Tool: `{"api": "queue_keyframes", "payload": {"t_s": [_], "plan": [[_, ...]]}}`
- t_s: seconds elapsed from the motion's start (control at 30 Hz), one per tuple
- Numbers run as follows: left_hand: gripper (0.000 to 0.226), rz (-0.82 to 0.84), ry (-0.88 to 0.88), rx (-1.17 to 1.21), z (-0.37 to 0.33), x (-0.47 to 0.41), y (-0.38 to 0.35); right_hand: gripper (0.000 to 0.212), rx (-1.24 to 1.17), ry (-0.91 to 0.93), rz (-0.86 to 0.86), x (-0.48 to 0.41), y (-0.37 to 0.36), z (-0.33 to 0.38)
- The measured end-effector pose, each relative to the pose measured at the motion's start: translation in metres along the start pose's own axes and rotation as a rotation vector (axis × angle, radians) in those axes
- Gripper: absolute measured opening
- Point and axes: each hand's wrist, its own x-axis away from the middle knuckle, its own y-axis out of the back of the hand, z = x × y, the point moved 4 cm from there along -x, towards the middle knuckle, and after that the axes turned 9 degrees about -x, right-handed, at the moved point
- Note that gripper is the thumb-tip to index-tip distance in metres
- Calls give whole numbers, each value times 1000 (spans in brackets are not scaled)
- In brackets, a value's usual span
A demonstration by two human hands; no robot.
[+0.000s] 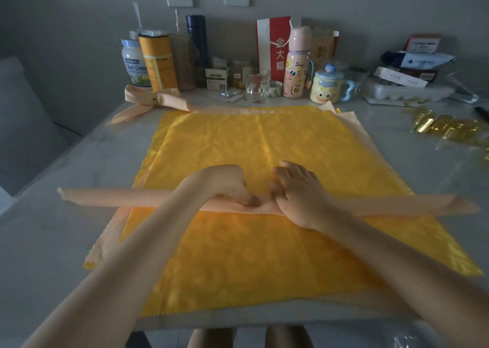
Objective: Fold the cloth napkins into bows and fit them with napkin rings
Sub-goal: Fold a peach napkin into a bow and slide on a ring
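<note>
A peach napkin folded into a long narrow strip (pixel 119 198) lies across a stack of flat yellow napkins (pixel 251 255). My left hand (pixel 227 183) and my right hand (pixel 299 191) meet at the strip's middle. Each hand pinches the strip there with curled fingers, gathering the cloth. A finished peach bow (pixel 148 101) with a gold napkin ring (pixel 154 98) lies at the far left of the table. Several loose gold napkin rings (pixel 444 130) lie at the right.
Bottles, jars, a glass (pixel 258 85), a yellow mug (pixel 326 88) and boxes crowd the back of the grey table (pixel 53 228). Another peach napkin (pixel 352 125) shows under the yellow stack. A grey chair (pixel 23 125) stands at the left.
</note>
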Motion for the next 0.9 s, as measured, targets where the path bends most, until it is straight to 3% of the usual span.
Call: {"api": "queue_keyframes", "payload": {"t_s": [0.23, 0.37, 0.47, 0.57, 0.67, 0.8, 0.9], "plan": [[50, -40, 38, -50, -2, 10, -6, 60, -45, -216, 205, 23, 10, -37], [61, -24, 38, -10, 0, 9, -8, 64, -23, -337, 249, 49, 30, -75], [54, -52, 28, 20, 2, 9, -11, 64, 5, -426, 262, 63, 41, -97], [46, -138, 9, 29, 4, 9, -16, 53, 46, -313, 119, 65, 54, -91], [42, -233, -12, 76, 5, 10, -22, 37, -148, -90, 32, 52, 59, -53], [35, -317, 26, 61, 5, 12, -27, 28, -288, 31, 226, 24, 36, -2], [31, -330, 38, 22, 7, 13, -28, 27, -388, -13, 335, 11, 25, 11]]}}
